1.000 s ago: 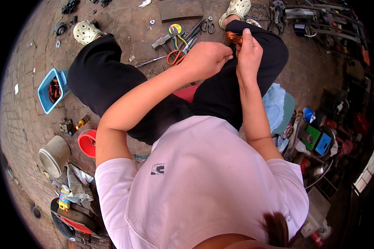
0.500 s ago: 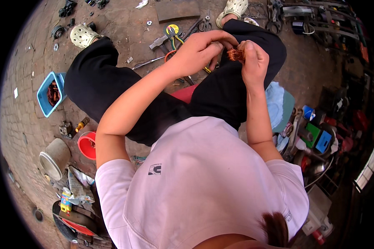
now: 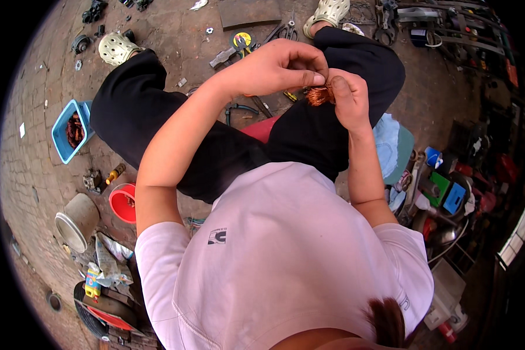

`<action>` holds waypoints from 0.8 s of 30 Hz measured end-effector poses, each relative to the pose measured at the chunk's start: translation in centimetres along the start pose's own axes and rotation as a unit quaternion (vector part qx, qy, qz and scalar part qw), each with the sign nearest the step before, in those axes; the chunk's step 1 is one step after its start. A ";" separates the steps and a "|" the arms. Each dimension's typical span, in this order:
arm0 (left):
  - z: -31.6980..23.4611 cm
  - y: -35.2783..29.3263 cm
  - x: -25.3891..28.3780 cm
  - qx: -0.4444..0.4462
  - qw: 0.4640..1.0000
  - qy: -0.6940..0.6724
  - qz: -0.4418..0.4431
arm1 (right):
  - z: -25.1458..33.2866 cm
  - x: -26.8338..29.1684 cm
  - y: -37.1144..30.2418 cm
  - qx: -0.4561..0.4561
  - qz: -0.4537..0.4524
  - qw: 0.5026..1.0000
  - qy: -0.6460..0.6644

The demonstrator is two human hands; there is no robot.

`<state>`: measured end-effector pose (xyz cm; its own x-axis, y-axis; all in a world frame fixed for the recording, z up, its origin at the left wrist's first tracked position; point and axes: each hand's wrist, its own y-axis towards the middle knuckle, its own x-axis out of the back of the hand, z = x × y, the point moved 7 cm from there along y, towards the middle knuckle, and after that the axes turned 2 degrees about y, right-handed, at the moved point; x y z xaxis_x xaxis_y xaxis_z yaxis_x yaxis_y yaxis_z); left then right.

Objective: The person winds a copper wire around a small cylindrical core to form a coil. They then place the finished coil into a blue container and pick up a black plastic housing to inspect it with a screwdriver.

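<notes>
Bristling copper wire (image 3: 319,97) is clamped in the fingers of the right hand (image 3: 351,100); those of the left hand (image 3: 274,69) are pressed together at its upper edge.

Soft diffuse light; right side dim; fisheye bending, black corners

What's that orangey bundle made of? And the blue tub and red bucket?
The bundle looks like copper wire, slightly shiny: thin reddish-orange strands show. The blue tub and red bucket are probably smooth plastic, since each has bright, even colour.
</notes>
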<state>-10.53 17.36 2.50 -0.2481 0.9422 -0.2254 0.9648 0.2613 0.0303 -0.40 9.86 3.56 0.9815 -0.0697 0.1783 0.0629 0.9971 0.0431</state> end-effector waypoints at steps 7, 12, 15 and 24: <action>0.4 0.5 -0.3 -0.090 0.994 0.050 -0.039 | -0.4 0.7 -0.6 0.024 -0.012 0.998 0.054; -2.3 -0.1 -0.9 -0.265 0.917 0.289 -0.074 | -0.7 0.7 -0.6 0.025 -0.033 0.992 0.117; -2.6 0.0 -1.5 -0.288 0.900 0.319 -0.073 | -1.2 0.7 -0.8 0.002 -0.056 0.977 0.203; 2.3 0.8 -2.5 -0.125 0.970 0.037 -0.205 | -0.3 1.7 -1.1 0.004 -0.356 0.934 0.042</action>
<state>-8.92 14.71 0.87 -0.6206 0.7589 -0.1972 0.7351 0.6507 0.1906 1.27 8.63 3.52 0.7026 -0.7111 0.0248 0.7033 0.6993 0.1282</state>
